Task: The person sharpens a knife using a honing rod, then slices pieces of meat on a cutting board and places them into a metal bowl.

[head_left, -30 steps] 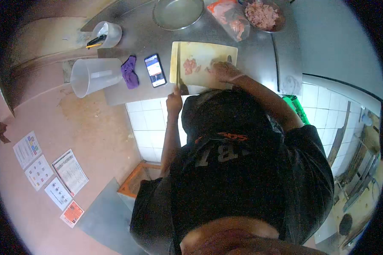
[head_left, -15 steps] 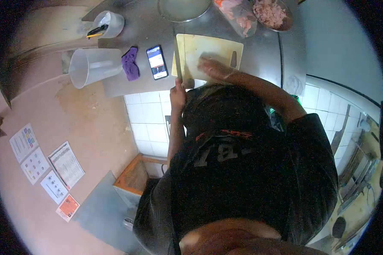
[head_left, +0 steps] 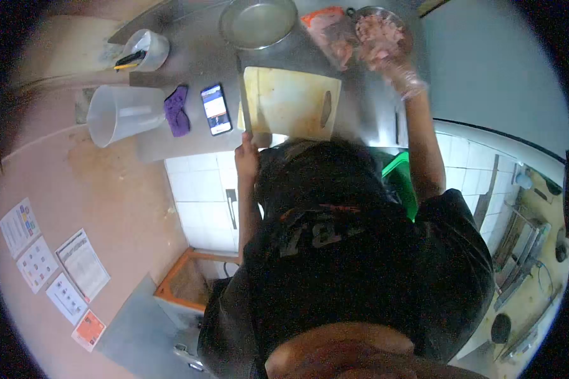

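My left hand point(head_left: 247, 158) is closed round the handle of a long-bladed knife point(head_left: 244, 98). The blade points away from me along the left edge of a yellowed cutting board point(head_left: 291, 104), whose top bears no food. My right hand point(head_left: 399, 72), which seems to wear a clear plastic glove, reaches over the near side of a metal bowl point(head_left: 408, 38) of chopped pink meat point(head_left: 379, 33). Motion smears its fingers, so what they hold cannot be made out. Left of that bowl lies a clear plastic bag point(head_left: 332, 41) with pink meat inside.
A round metal pan point(head_left: 258, 25) stands beyond the board. To the left are a lit phone point(head_left: 216, 110), a purple cloth point(head_left: 177, 112), a clear plastic jug point(head_left: 126, 114) and a smaller tub point(head_left: 148, 50) with utensils. Something green point(head_left: 401, 180) shows below the counter's edge.
My right hand has gone from above the board to the meat bowl at the far right. The left hand still grips the knife. The whole view has shifted slightly.
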`<state>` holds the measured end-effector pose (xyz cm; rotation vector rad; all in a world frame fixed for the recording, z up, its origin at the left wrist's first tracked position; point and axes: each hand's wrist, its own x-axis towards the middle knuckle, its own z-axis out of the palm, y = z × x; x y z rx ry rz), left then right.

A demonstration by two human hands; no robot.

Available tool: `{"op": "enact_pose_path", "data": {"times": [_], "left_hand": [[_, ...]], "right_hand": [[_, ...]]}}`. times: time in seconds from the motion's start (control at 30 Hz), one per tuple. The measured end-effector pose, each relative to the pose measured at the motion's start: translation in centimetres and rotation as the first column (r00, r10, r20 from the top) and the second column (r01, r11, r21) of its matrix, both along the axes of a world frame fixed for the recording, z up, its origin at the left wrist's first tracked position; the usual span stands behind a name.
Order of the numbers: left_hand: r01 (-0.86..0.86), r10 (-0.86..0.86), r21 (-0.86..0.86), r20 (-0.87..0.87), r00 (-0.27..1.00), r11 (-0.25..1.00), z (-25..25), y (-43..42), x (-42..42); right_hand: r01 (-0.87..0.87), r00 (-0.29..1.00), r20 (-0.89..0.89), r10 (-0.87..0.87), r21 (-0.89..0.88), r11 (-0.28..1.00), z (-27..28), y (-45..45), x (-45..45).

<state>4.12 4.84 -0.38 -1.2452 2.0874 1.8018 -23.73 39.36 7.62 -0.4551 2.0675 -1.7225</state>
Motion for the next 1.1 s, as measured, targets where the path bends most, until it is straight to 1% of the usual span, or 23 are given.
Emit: {"op": "enact_pose_path", "data": {"times": [0.03,0.07,0.1,0.17,0.23,0.27,0.3,0.33,0.37,0.4,0.47,0.5,0.57,0.63,0.67,0.7,0.77,0.87,0.9,0.97,1.0,1.07,1.1], "left_hand": [[-0.05,0.051,0.036,-0.033,0.998,0.998,0.5,0.3,-0.4],[-0.051,0.048,0.074,0.035,0.998,0.996,0.2,-0.1,-0.4],[-0.043,0.041,0.077,0.028,0.999,0.996,-0.3,-0.4,-0.5],[0.033,-0.031,-0.069,0.03,0.999,0.997,-1.6,-0.9,-0.6],[0.081,-0.079,-0.1,0.019,0.997,0.992,-1.4,-0.9,-0.9],[0.084,-0.081,-0.077,0.039,0.996,0.993,-0.3,-0.6,-1.3],[0.084,-0.081,-0.056,0.058,0.995,0.995,0.4,-0.4,-1.5],[0.085,-0.082,-0.056,0.051,0.995,0.995,0.5,-0.5,-1.5],[0.056,-0.056,0.01,0.021,0.998,0.998,0.7,-0.6,-1.4],[0.024,-0.024,0.077,-0.007,1.0,0.997,0.9,-0.6,-1.4],[-0.008,0.009,0.058,-0.016,1.0,0.998,1.3,-0.2,-1.3],[-0.032,0.033,0.041,-0.023,0.999,0.999,1.4,0.0,-1.4],[-0.022,0.023,0.031,-0.032,0.999,0.999,0.6,-0.1,-1.5],[0.063,-0.066,-0.046,-0.059,0.996,0.997,0.2,-0.3,-1.2],[0.065,-0.067,-0.045,-0.06,0.996,0.997,0.1,-0.2,-1.2],[0.061,-0.064,-0.058,-0.047,0.997,0.996,0.1,-0.2,-1.2],[0.058,-0.061,-0.077,-0.038,0.997,0.995,0.7,-0.2,-1.3],[0.026,-0.026,0.026,0.007,1.0,0.999,2.3,0.3,-1.5],[0.012,-0.012,0.021,0.003,1.0,1.0,2.3,0.4,-1.4],[-0.009,0.009,0.014,-0.002,1.0,1.0,2.2,0.1,-1.3],[0.011,-0.011,0.012,-0.045,0.999,1.0,1.9,-0.1,-1.3],[0.032,-0.03,0.02,-0.085,0.996,0.999,1.8,0.3,-1.3],[0.015,-0.011,0.035,-0.121,0.993,0.999,2.0,0.5,-1.6]], "right_hand": [[0.036,0.995,-0.089,-0.039,-0.035,0.999,-0.4,1.6,-2.4],[0.071,0.981,-0.178,-0.082,-0.068,0.995,-0.8,3.3,-4.9],[0.119,0.987,-0.104,-0.119,-0.007,0.993,-1.0,4.8,-7.1],[0.169,0.985,-0.036,-0.167,0.055,0.984,-2.0,6.0,-11.0],[-0.173,0.973,-0.138,0.187,0.112,0.979,-3.8,6.6,-14.0],[-0.166,0.973,-0.14,0.181,0.115,0.979,-4.6,7.0,-14.4],[-0.033,0.943,-0.296,0.151,0.37,0.928,-5.6,7.1,-14.7],[0.14,0.88,-0.447,0.164,0.573,0.808,-6.3,7.0,-14.8],[0.143,0.876,-0.453,0.166,0.572,0.807,-7.2,6.5,-14.8],[0.26,0.851,-0.471,0.231,0.761,0.594,-7.8,5.0,-14.6],[0.441,0.581,-0.668,0.466,0.739,0.509,-9.7,2.3,-13.4],[0.427,0.252,-0.806,0.536,0.59,0.686,-10.8,1.1,-12.3],[0.322,0.615,-0.628,0.478,0.753,0.575,-13.6,-2.5,-8.7],[0.105,0.832,-0.31,0.46,0.903,0.418,-12.0,-7.3,-6.5],[0.107,0.833,-0.31,0.459,0.903,0.416,-13.6,-7.2,-6.7],[0.217,0.731,-0.446,0.516,0.87,0.444,-17.1,-7.3,-7.0],[0.322,0.603,-0.569,0.559,0.815,0.483,-22.5,-7.4,-7.9],[0.423,0.667,-0.534,0.519,0.845,0.326,-23.1,-7.5,-7.5],[0.453,0.61,-0.635,0.474,0.77,0.449,-19.3,-7.1,-4.9],[0.469,0.546,-0.727,0.417,0.678,0.566,-15.7,-6.5,-3.9],[0.197,0.858,-0.448,0.251,0.738,0.645,-15.1,-4.9,-4.1],[-0.063,0.993,-0.036,0.117,0.668,0.741,-13.1,-2.8,-3.7],[-0.039,0.991,0.131,0.005,0.258,0.965,-10.7,-1.8,-1.9]]}}
